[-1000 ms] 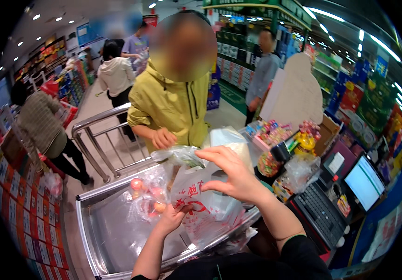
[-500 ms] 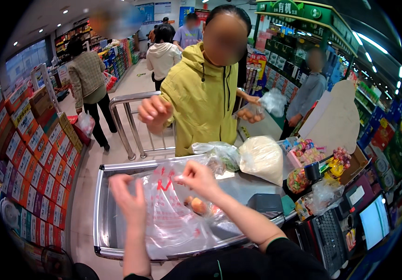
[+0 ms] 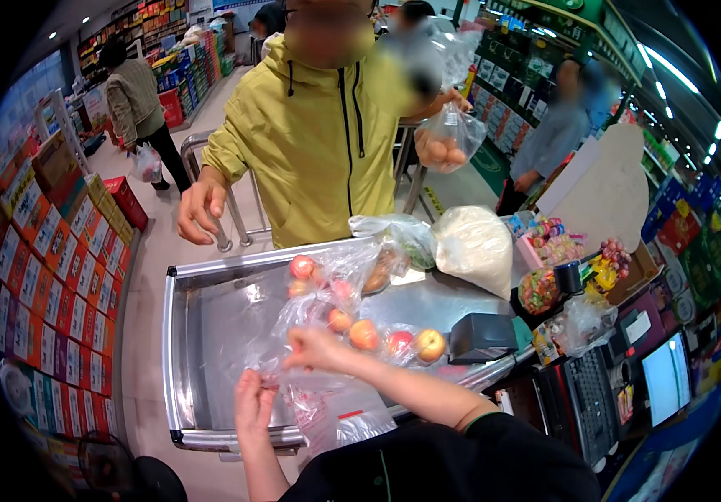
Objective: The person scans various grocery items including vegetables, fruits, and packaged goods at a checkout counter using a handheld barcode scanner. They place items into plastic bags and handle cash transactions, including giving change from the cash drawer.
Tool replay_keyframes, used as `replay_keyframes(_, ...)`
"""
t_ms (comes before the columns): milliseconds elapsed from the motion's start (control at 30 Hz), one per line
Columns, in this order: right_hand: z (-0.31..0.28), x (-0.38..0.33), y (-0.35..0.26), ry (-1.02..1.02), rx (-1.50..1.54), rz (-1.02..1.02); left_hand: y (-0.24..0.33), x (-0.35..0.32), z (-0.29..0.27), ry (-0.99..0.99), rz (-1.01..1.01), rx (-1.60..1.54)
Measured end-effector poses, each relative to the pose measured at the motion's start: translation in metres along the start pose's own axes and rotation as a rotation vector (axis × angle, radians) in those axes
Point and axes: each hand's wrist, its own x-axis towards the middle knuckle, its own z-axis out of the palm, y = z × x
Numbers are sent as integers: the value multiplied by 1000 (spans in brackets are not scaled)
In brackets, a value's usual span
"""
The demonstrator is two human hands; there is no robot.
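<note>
Low over the metal counter, a thin clear plastic bag (image 3: 294, 316) stretches between my hands. Its edge is pinched in my left hand (image 3: 253, 403), close to the counter's front. My right hand (image 3: 317, 348), its fingers closed on the same film, is a little farther in. Just beyond lie several red and yellow apples (image 3: 364, 335), partly covered by clear film. Another apple (image 3: 429, 345) rests to the right, beside a dark box-shaped device (image 3: 479, 336). Below my right wrist lies a crumpled plastic carrier bag with red print (image 3: 314, 410).
Across the counter (image 3: 210, 335) a person in a yellow jacket (image 3: 310, 151) holds a bag of round brown items (image 3: 444, 146). A large bag of white contents (image 3: 473, 251) and a bag of greens (image 3: 411, 238) sit at the back. Right: candy (image 3: 536, 293), keyboard (image 3: 586, 418), screen (image 3: 668, 378).
The spread red-printed bag has come down toward me and now lies crumpled. My hands have moved lower and nearer, with clear film between them. Apples show more fully. The person opposite has moved closer.
</note>
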Motion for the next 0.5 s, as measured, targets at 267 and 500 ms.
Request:
replay_keyframes(267, -89, 21, 111, 696, -343, 279, 96, 12, -144, 168, 303, -176)
replay_keyframes(500, 60, 32, 118, 247, -449, 125, 145, 87, -165, 924, 715, 812)
